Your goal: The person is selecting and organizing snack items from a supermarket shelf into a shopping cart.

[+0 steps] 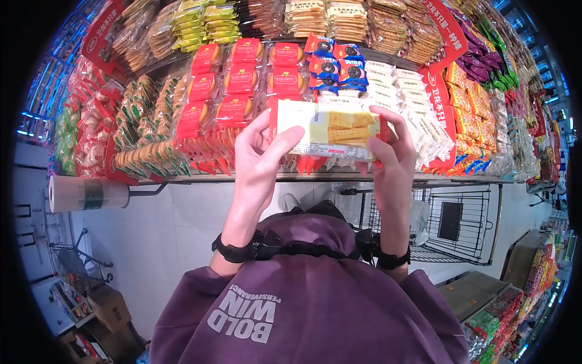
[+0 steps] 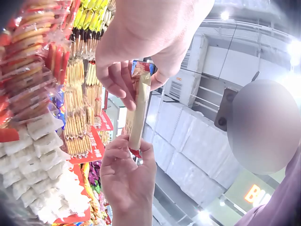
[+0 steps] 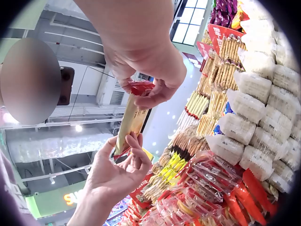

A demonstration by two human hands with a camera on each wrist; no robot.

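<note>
Both hands hold up a flat snack packet [image 1: 321, 130] in front of the shelf. Its face is pale yellow and white, with red ends and a picture of golden biscuit-like pieces. My left hand [image 1: 257, 151] pinches the left end, thumb on the near face and fingers behind. At the other end my right hand [image 1: 394, 151] grips it the same way. Seen edge-on in the left wrist view, the slim packet [image 2: 138, 110] spans between the two hands. The right wrist view shows the right fingers on a red crimped end of the packet [image 3: 126, 122].
Behind the packet, a sloped display holds red-labelled packs [image 1: 242, 79], blue cookie packs [image 1: 336, 67], white-wrapped snacks [image 1: 424, 121] and green-striped biscuit packs [image 1: 145, 121]. A wire shopping cart [image 1: 454, 224] stands at right. A roll of bags [image 1: 88, 194] sticks out at left.
</note>
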